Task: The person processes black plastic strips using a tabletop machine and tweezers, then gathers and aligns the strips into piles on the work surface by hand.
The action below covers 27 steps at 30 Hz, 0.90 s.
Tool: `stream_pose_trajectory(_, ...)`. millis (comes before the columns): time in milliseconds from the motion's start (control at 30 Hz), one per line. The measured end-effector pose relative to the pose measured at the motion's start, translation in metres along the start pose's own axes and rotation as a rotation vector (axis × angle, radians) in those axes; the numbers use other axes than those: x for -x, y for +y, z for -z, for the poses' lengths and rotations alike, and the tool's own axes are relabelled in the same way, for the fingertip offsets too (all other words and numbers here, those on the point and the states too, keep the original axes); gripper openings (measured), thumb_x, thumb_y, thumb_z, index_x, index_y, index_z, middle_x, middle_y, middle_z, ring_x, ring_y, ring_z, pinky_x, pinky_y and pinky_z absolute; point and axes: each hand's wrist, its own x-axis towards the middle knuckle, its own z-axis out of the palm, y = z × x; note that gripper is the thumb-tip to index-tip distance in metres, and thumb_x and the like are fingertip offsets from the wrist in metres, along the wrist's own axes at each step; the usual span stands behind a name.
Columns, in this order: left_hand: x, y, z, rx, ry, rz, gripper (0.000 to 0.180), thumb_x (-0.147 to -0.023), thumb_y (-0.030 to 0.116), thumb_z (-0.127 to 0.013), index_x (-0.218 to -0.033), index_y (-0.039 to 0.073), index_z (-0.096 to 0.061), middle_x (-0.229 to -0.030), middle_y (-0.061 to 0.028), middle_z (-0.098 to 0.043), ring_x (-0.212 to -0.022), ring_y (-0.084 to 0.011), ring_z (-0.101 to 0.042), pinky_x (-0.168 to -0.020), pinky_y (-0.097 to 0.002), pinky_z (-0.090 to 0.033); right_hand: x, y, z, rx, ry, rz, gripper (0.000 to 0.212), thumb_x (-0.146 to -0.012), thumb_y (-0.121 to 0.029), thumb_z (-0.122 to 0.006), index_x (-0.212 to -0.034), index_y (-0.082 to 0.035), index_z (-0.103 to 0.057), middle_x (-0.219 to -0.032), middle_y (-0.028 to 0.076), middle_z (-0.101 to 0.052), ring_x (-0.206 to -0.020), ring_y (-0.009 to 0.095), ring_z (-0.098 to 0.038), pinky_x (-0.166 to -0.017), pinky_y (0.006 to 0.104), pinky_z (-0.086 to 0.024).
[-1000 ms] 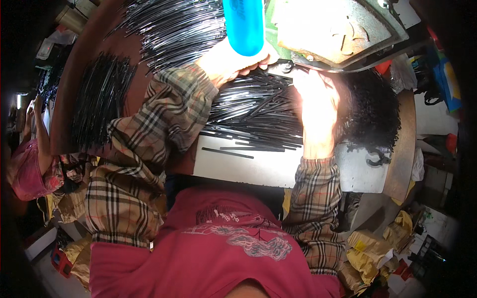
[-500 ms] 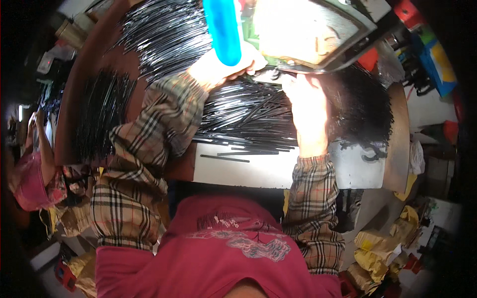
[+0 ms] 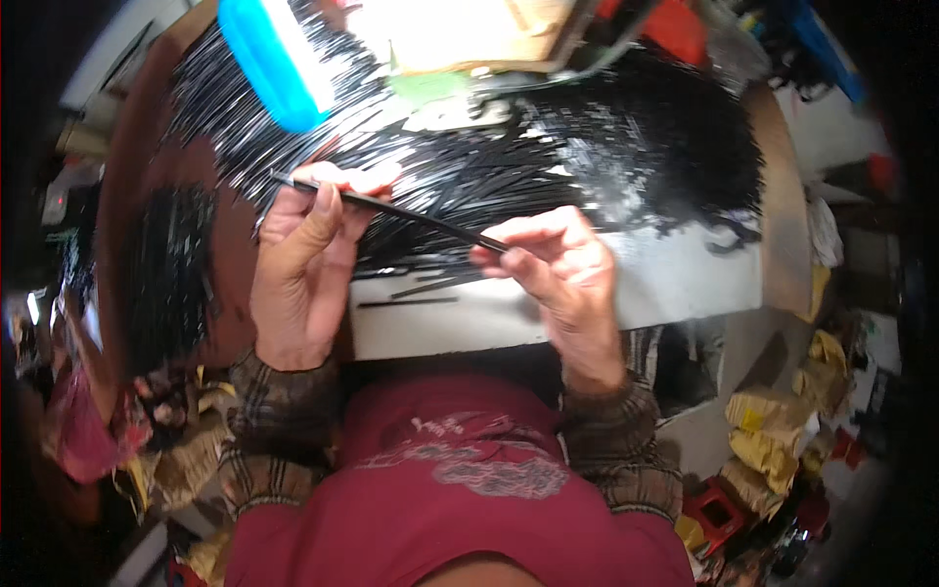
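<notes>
A slim black strip (image 3: 421,219) is held slantwise above the table, its left end higher in the view. Near that left end, my left hand (image 3: 303,254) pinches it between thumb and fingers. My right hand (image 3: 567,284) has the other end between thumb and forefinger. Under and beyond both hands lies a loose heap of similar black strips (image 3: 489,176), some shiny under the light. Two stray strips lie at the heap's near edge, on a white board (image 3: 440,328). Whether the held strip is a tube or solid cannot be made out.
At the far side stand a glaring lit fixture (image 3: 469,34) and a blue object (image 3: 269,68) with a white side. Small black pieces (image 3: 675,147) form a dense pile at right. More strips (image 3: 161,274) lie at far left. A red stool (image 3: 717,511) stands below right.
Both hands have come back from beneath the lit fixture toward my body, and the black strip now shows stretched between them. The whole view has shifted and turned somewhat.
</notes>
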Motion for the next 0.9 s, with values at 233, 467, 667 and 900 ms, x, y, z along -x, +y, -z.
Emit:
stream_pose_trajectory(233, 0.025, 0.033, 0.004, 0.329, -0.11, -0.151, 0.025, -0.097, 0.016, -0.05, -0.118, 0.003, -0.05, -0.085, -0.0064, -0.046, -0.063, -0.0133, -0.039, -0.056, -0.0264, -0.035, 0.002, 0.017, -0.017, 1.146, -0.335, 0.532, 0.062, -0.068, -0.028, -0.079, -0.12, -0.005, -0.055, -0.121, 0.011, -0.055, -0.114, 0.031, -0.048, -0.098, 0.0429, -0.038)
stream_pose_trajectory(467, 0.024, 0.022, 0.004, 0.062, 0.072, 0.005, 0.033, -0.096, 0.009, -0.049, -0.126, -0.004, -0.045, -0.093, -0.0061, -0.047, -0.068, -0.0105, -0.042, -0.061, -0.0235, -0.037, -0.021, 0.04, -0.028, 1.207, -0.376, 0.61, 0.035, -0.069, -0.02, -0.075, -0.098, -0.009, -0.059, -0.101, 0.005, -0.055, -0.098, 0.026, -0.051, -0.087, 0.0403, -0.038)
stream_pose_trajectory(667, 0.017, 0.003, -0.001, -0.191, 0.082, 0.119, 0.038, -0.09, 0.008, -0.058, -0.126, -0.001, -0.049, -0.087, -0.0061, -0.056, -0.068, -0.0143, -0.058, -0.06, -0.0258, -0.048, -0.021, 0.038, -0.018, 1.157, -0.347, 0.691, 0.03, -0.071, -0.023, -0.074, -0.095, -0.01, -0.062, -0.096, 0.003, -0.057, -0.094, 0.024, -0.053, -0.085, 0.0396, -0.039)
stream_pose_trajectory(900, -0.001, -0.017, -0.012, -0.267, 0.045, 0.266, 0.044, -0.087, 0.01, -0.058, -0.128, 0.0, -0.047, -0.082, -0.0035, -0.052, -0.059, -0.0114, -0.052, -0.05, -0.0215, -0.042, -0.024, -0.022, 0.076, 1.185, 0.343, 0.621, 0.012, -0.076, -0.009, -0.074, -0.085, -0.008, -0.066, -0.088, 0.005, -0.062, -0.083, 0.02, -0.057, -0.074, 0.0327, -0.045)
